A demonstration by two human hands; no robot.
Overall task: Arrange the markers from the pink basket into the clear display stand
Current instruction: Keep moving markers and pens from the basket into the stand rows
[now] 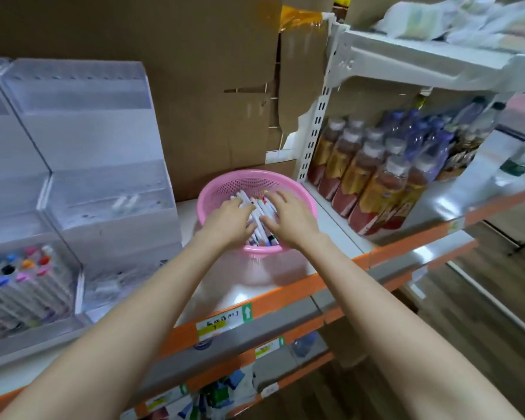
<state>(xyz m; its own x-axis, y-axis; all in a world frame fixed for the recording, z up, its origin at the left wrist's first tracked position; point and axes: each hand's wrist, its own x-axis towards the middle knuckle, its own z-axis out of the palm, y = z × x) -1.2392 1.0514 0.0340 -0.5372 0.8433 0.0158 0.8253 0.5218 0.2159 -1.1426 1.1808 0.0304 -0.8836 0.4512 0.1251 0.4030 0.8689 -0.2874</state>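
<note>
Markers (267,207) lie heaped in the basket (208,192), so I spread left hand (229,221) and right hand (288,216) flat over them to gather a bundle.

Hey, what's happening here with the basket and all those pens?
A person has both hands in the pink basket on the shelf. The right hand lies flat over the loose markers; whether the left hand grips any is unclear. The clear display stand to the left already holds capped markers in its front compartment.

Shop: price-tagged shelf (285,301), stocked bottles (373,183).
</note>
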